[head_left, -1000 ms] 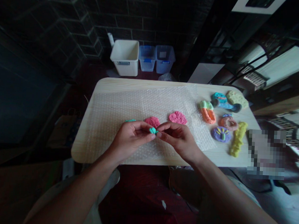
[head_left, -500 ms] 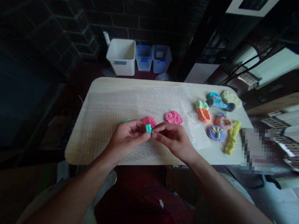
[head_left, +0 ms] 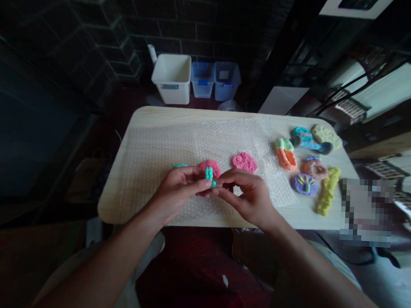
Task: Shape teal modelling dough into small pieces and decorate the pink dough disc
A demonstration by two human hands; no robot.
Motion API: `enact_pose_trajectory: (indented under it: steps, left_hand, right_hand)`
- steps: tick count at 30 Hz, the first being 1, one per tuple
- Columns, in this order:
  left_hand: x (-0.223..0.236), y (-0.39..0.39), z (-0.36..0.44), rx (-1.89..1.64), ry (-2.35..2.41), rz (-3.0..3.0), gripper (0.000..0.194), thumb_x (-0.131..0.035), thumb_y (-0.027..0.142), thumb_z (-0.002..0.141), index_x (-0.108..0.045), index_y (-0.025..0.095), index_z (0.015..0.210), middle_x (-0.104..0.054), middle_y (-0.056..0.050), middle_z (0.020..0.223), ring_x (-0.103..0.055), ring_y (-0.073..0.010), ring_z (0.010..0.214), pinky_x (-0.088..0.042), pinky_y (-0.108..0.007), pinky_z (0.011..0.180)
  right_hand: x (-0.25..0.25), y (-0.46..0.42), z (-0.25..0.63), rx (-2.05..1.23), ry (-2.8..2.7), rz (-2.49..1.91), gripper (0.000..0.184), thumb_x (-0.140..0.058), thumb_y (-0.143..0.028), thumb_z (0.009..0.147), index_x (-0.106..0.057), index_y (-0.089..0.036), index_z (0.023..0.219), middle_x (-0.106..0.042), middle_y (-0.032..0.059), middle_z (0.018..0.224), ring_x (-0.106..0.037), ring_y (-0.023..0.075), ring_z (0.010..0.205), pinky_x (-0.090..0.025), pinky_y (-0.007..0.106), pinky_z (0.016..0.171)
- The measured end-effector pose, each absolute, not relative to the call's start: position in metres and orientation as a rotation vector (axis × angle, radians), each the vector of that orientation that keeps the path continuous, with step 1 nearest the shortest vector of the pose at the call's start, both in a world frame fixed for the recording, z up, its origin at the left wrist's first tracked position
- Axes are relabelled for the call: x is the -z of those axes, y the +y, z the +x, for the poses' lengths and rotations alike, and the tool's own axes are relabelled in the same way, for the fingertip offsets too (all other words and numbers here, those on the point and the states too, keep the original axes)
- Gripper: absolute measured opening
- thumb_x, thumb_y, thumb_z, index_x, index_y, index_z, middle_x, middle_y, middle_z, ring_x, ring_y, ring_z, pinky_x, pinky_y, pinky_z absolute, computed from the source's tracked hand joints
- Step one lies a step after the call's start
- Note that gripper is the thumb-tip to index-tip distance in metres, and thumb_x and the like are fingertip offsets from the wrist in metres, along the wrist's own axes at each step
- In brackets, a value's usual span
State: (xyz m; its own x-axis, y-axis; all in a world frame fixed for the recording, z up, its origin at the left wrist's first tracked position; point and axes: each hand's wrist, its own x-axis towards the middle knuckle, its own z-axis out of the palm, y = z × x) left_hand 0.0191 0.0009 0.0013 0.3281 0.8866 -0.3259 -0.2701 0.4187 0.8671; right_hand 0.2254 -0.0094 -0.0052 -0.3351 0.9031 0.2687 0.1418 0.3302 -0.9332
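My left hand [head_left: 181, 186] pinches a small, lumpy mint-green clay piece [head_left: 209, 173] between thumb and fingers, above the front half of the table. My right hand [head_left: 246, 193] meets it from the other side, thumb and forefinger closed at its lower end; the exact contact is small and partly hidden. Just behind the hands lies a pink clay piece [head_left: 210, 165], partly covered by them. Another pink clay piece [head_left: 245, 162] with a bumpy surface rests to the right. A flat green bit [head_left: 179, 166] shows behind my left hand.
Bubble wrap [head_left: 157, 147] covers much of the wooden table [head_left: 145, 116]. At the right are coloured clay shapes, among them an orange and green one [head_left: 286, 156], a purple disc [head_left: 304, 184] and a yellow strip [head_left: 328, 191]. Beyond the table stand a white bin [head_left: 171, 81] and two blue boxes.
The view has shifted, so the table appears slightly farther right. My right fingertips have drawn a little away from the left ones, and more of the green piece's lower end shows.
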Motion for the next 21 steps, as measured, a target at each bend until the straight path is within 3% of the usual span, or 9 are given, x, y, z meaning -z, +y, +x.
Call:
enact_pose_trajectory:
  steps: [8, 21]
  left_hand:
    - [0.0003, 0.0011, 0.0177, -0.854, 0.922, 0.737, 0.022, -0.095, 0.026, 0.07, -0.079, 0.014, 0.08, -0.077, -0.004, 0.079, -0.071, -0.0139, 0.07, -0.056, -0.025, 0.067]
    - [0.0028, 0.0026, 0.0115, -0.767, 0.891, 0.746, 0.02, -0.094, 0.028, 0.076, -0.085, 0.017, 0.09, -0.083, -0.009, 0.093, -0.075, -0.0165, 0.08, -0.059, -0.025, 0.07]
  right_hand:
    - [0.0047, -0.0112, 0.2271, -1.045, -1.766, -0.936, 0.011, -0.082, -0.026, 0.094, -0.084, -0.023, 0.104, -0.081, 0.0065, 0.093, -0.072, 0.0179, 0.076, -0.059, 0.032, 0.068]
    - [0.0025, -0.0107, 0.2288, -1.021, -1.793, -0.936, 0.012, -0.08, -0.026, 0.095, -0.085, -0.024, 0.106, -0.082, 0.0065, 0.094, -0.074, 0.0184, 0.078, -0.06, 0.032, 0.069]
